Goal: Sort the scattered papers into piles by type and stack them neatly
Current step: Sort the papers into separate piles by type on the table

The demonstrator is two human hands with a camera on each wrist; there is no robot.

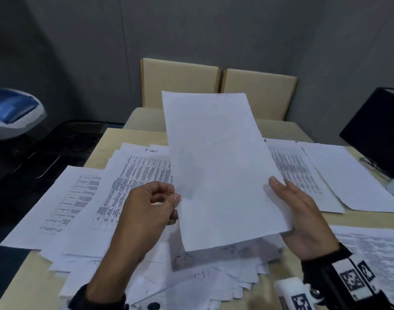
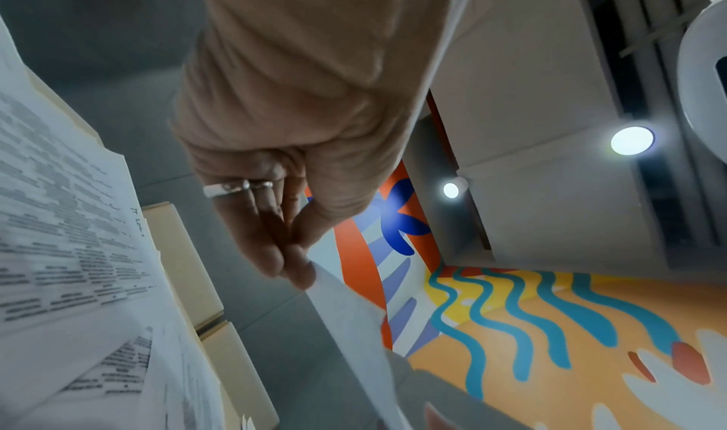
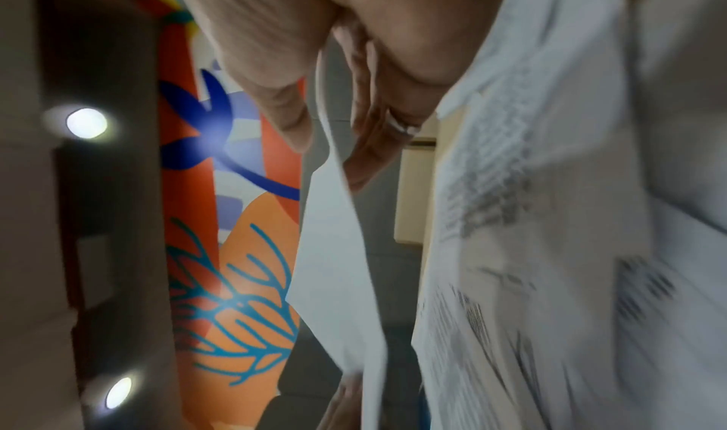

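Here we hold 1 blank-looking sheet (image 1: 220, 171) upright above the middle of the table (image 1: 19, 285), its printed side, if it has one, turned away from the head camera, so we cannot tell its type from this view. Our left hand (image 1: 146, 211) pinches the sheet's left edge between thumb and curled fingers, while our right hand (image 1: 301, 220) cups the right edge with the thumb on the front and the fingers behind; they look fairly straight in the right wrist view, though that picture is blurred. The likeliest slip, we judge, is the thin sheet buckling or sliding out of so light a hold, or our laying it on the wrong pile because its face goes unread. Below the sheet lies a loose heap of unsorted papers (image 1: 191, 280), fanned and overhanging one another, and a careless sweep of a wrist could drag several off the near edge. To the left sits a pile of tables headed with handwriting (image 1: 137, 182), to the right another printed pile (image 1: 296, 171) with a plain sheet (image 1: 348, 175) just beside it, and a further printed sheet (image 1: 375, 249) lies near our right wrist. 2 cream chairs (image 1: 214, 86) stand beyond the table, a black box (image 1: 379, 128) occupies the far right corner, and a grey and blue device (image 1: 12, 110) sits off to the left.
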